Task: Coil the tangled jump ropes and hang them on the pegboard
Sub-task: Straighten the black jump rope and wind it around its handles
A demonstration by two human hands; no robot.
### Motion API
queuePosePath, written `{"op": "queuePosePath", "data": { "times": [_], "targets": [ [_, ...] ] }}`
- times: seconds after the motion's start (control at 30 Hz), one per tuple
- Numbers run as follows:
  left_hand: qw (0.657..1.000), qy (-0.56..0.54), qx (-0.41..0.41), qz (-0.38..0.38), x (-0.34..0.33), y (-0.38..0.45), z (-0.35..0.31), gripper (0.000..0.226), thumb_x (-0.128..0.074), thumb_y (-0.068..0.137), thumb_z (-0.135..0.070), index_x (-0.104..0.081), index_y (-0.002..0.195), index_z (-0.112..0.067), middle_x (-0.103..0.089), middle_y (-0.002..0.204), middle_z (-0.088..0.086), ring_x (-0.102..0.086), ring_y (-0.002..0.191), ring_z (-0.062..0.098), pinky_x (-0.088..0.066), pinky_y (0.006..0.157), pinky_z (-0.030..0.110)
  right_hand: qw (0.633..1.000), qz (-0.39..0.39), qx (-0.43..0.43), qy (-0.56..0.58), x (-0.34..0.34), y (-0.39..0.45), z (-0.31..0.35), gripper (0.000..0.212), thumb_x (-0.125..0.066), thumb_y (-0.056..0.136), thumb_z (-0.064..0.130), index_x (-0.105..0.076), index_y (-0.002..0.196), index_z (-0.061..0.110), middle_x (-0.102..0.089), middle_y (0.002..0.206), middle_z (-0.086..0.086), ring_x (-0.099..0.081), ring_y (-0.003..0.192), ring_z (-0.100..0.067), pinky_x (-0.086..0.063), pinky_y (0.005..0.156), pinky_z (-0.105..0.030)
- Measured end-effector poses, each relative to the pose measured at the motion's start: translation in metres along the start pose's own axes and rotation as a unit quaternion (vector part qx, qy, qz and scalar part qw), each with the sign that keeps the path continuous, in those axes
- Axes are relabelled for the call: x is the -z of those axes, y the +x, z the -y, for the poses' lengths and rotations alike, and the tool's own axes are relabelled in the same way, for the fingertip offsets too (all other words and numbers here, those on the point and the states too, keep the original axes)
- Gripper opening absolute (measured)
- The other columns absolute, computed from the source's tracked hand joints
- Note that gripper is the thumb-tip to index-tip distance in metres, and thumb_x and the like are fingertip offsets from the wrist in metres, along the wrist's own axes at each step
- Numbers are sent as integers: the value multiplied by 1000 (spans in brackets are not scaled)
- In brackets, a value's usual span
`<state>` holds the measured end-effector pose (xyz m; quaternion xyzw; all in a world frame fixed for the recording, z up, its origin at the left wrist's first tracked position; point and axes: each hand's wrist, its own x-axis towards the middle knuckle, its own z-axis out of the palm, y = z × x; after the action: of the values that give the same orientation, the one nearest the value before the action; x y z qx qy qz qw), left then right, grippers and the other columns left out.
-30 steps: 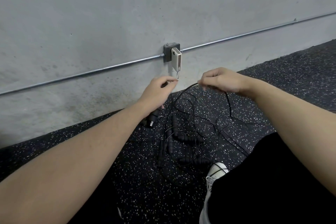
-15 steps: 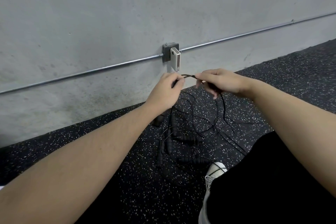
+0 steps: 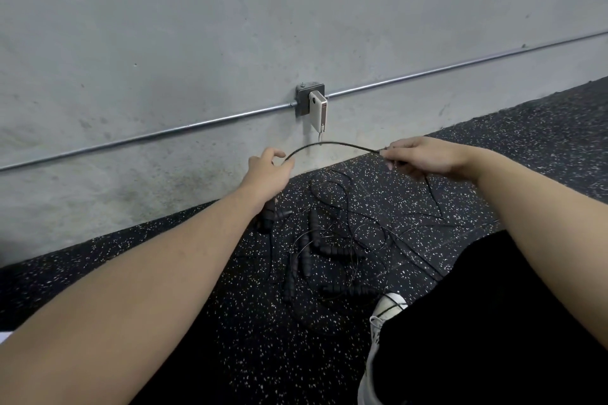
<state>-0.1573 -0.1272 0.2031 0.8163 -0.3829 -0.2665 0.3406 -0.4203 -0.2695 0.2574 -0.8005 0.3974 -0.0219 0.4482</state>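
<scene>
Head cam, only view avail.

Jump rope cord [image 3: 332, 144] is held up as an arch btwn both hands, above the floor pile. Left hand [image 3: 268, 171] is curled round the cord at its left end, thumb and fingers closed on it; a black handle [image 3: 267, 219] is seen just below the wrist, apparently hanging from that hand, though the link is hidden by the hand. Right hand [image 3: 424, 156] pinches the cord at fingertips, remaining fingers loosely curled under. Hands are held apart, likely so a length is measured out and kept taut enough to form one loop of the coil w/o re-snagging.

Rest of the tangled ropes [image 3: 329, 250] lies on the speckled rubber floor [image 3: 510, 158] btwn the hands and the white shoe [image 3: 388, 309]: several ribbed black handles and thin cords crossing each other, some running under the leg in black [image 3: 493, 322]. Pile is left on the floor presumably so one rope at a time is drawn free.

Wall [image 3: 197, 26] behind carries a conduit pipe [image 3: 164, 133] and junction box [image 3: 304, 99] w/ a white plug-in device [image 3: 319, 108]. No pegboard in view. Est. stage: early, coiling of first rope not yet complete, nothing hung.
</scene>
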Motion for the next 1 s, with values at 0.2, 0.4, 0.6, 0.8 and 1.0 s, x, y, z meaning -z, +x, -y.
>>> {"op": "queuePosePath", "data": {
  "times": [0.2,0.4,0.6,0.8,1.0],
  "targets": [
    [992,83,-72,58,-1,-20,-20,53,-59,96,-44,-46,146,-34,-35,144,8,-56,69,13,-52,71,34,996,-38,40,-64,-4,-15,17,33,-62,96,39,-73,76,15,-42,60,1,-33,56,-13,-29,60,-30],
    [972,71,-200,99,-21,-47,-47,38,-57,99,-48,-57,137,-41,-41,130,-3,-60,80,10,-51,67,24,995,-64,53,-55,-14,-29,29,31,-63,93,30,-64,64,17,-44,50,9,-34,50,-9,-29,60,-30],
    [955,78,-283,49,-48,-69,-65,27,-54,101,-48,-66,117,-29,-49,119,-11,-58,94,12,-52,89,39,996,-51,78,-17,-21,-37,33,37,-63,94,30,-57,59,20,-36,47,9,-28,47,-9,-22,51,-29],
    [952,88,-291,36,-53,-65,-69,32,-45,105,-48,-66,108,-25,-49,119,-9,-60,97,13,-50,88,36,995,-52,77,30,-14,-43,16,47,-60,94,55,-62,61,22,-47,56,4,-39,53,-14,-32,54,-29],
    [982,-88,-166,29,-45,-52,-66,35,-41,109,-37,-55,86,-15,-51,94,3,-52,64,17,-48,51,27,996,-28,6,85,2,-44,-10,63,-30,101,64,-64,86,13,-68,76,-12,-63,77,-23,-50,84,-39]
  ]
}}
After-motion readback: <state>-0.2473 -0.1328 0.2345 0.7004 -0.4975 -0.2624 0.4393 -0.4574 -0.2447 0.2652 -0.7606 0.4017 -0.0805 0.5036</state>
